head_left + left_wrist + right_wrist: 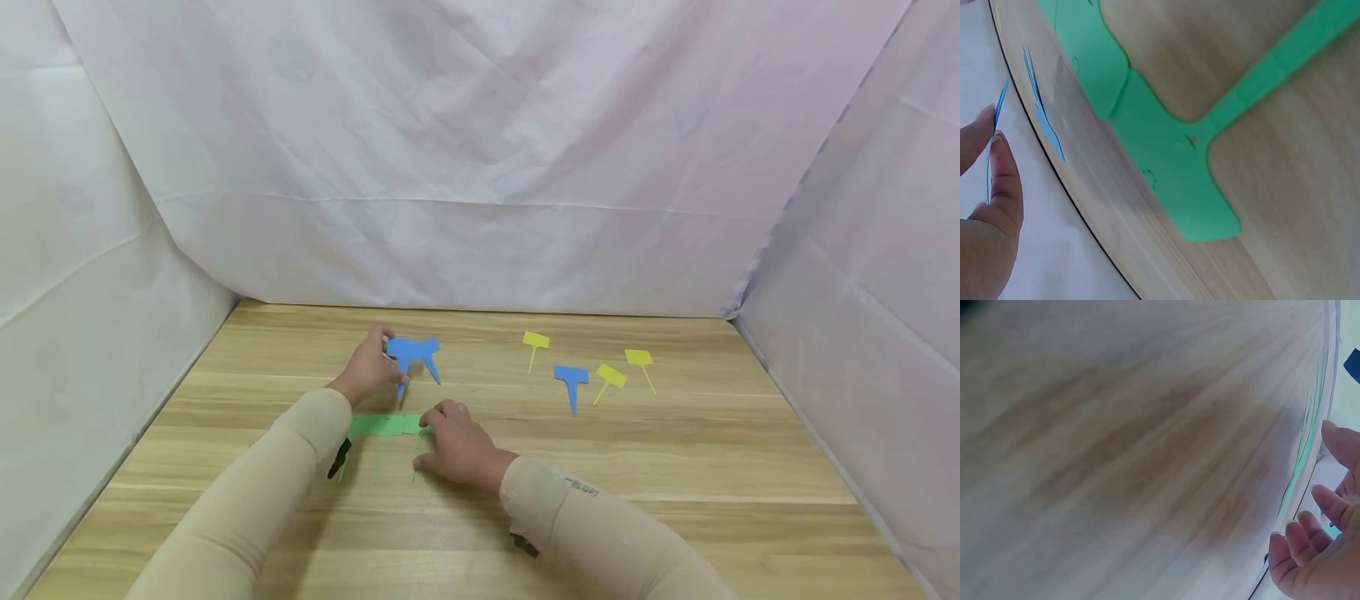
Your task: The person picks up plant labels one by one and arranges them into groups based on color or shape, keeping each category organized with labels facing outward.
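STEP: blue tag (402,350) apparently being positioned behind green tags (377,425) | left hand (367,365): pinched on it | right hand (461,447): fingers apart, beside green tags | NEXT: alignment likely required

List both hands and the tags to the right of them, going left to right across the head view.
Left hand, right hand, first yellow tag, loose blue tag, second yellow tag, third yellow tag.

The table (750,467) bears green tags (375,425), yellow tags (612,375), one blue tag (572,377).
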Available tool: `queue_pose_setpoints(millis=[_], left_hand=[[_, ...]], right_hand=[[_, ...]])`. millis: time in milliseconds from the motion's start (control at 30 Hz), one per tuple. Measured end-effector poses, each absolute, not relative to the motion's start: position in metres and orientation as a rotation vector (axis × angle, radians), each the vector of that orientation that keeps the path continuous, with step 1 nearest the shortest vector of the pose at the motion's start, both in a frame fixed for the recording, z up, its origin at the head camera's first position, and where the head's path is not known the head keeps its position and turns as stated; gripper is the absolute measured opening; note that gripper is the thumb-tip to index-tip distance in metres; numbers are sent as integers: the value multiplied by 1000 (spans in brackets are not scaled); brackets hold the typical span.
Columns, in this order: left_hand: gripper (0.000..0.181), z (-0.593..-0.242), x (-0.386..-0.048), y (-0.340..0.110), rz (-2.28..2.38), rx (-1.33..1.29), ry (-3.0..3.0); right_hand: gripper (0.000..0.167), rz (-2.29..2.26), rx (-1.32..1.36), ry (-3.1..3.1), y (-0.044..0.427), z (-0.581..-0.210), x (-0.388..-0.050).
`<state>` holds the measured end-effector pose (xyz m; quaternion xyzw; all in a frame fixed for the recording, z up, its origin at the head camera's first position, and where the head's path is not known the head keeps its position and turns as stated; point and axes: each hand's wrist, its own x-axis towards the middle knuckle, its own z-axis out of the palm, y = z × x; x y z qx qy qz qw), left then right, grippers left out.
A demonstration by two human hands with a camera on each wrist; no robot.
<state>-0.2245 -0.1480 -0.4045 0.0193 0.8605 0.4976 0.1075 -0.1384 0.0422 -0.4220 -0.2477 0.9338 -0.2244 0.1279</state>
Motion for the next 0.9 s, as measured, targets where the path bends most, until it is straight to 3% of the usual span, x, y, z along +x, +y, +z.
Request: queue_pose_setpoints(millis=[900], left_hand=[[77, -401, -191, -115, 1522, 43, 2513]], right_hand=[[48, -828, -673, 2800, 77, -413, -137]])
